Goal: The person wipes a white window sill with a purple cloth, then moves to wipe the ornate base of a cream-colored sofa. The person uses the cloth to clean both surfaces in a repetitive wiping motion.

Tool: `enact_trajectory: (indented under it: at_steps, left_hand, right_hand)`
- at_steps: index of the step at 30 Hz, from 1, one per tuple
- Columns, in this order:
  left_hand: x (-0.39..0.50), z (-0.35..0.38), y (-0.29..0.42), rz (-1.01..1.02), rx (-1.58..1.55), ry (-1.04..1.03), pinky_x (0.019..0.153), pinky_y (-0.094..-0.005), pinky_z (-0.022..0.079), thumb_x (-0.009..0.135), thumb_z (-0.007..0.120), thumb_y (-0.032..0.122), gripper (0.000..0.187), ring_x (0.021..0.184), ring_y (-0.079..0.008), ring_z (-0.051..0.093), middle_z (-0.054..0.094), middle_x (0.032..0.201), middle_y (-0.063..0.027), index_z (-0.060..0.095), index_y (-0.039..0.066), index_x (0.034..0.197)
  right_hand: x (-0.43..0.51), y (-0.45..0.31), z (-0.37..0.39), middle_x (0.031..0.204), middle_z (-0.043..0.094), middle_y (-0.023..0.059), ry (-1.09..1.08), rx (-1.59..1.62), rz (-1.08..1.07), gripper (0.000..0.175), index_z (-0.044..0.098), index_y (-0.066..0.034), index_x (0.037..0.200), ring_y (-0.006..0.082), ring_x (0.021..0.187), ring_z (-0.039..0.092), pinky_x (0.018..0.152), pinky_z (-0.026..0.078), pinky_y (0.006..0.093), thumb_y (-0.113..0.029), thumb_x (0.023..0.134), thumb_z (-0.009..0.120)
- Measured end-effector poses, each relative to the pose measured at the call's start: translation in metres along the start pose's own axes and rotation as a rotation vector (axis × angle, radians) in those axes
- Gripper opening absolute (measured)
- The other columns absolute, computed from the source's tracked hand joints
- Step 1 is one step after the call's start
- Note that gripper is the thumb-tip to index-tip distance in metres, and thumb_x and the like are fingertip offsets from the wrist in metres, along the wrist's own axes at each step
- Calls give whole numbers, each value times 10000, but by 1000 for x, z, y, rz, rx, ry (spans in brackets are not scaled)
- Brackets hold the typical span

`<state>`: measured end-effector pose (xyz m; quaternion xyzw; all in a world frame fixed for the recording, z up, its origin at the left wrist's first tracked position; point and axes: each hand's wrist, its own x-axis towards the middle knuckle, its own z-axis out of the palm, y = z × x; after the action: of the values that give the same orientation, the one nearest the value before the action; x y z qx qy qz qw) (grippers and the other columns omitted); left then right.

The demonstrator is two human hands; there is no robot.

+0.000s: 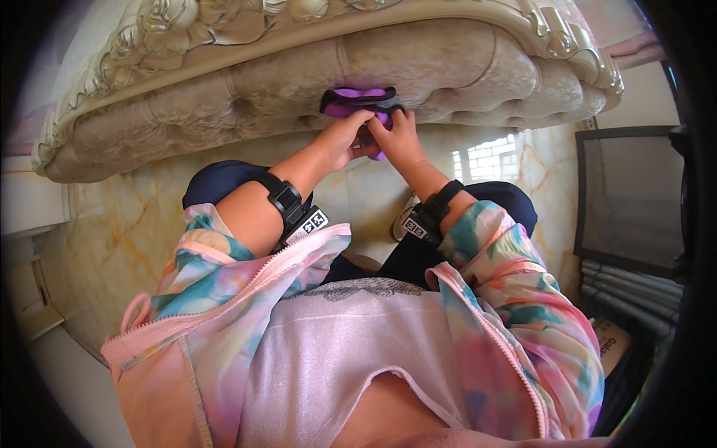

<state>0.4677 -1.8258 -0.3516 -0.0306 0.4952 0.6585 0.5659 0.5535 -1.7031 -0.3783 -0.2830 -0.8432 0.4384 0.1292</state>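
Both hands are on a small purple cloth item with black edging (358,101), with a grey patch showing on its right part; its exact kind cannot be told. My left hand (340,141) grips its lower edge from the left, thumb on top and the other fingers curled underneath. My right hand (396,137) pinches it from the right, close against the left hand. A purple part hangs below, partly hidden by the fingers. The cloth is at the tufted beige upholstered panel (269,106); whether it touches the panel cannot be told.
A carved cream frame (313,33) borders the panel's top. Below lies a glossy marble-patterned floor (129,224). A dark-framed grey panel (627,196) stands at right, with grey tubes (627,297) and a printed cardboard box (613,341) nearby. My knees flank the hands.
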Motion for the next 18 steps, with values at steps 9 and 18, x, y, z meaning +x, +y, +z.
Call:
enact_trajectory:
  at_steps: [9,18]
  left_hand:
    - [-7,14,11,199,-92,-304,913,-361,520,957,557,363,372,1042,-195,637,666,1096,-70,584,107,1224]
    - [-6,0,32,381,-125,128,772,-299,508,863,484,92,300,882,-178,629,659,935,-59,646,13,1103]
  right_hand:
    - [5,-30,-31,977,534,221,381,157,-95,287,582,22,842,389,896,547,804,468,429,-225,763,706]
    - [43,-57,-117,1027,632,97,855,516,-392,282,570,22,1098,182,894,591,835,482,327,-148,882,632]
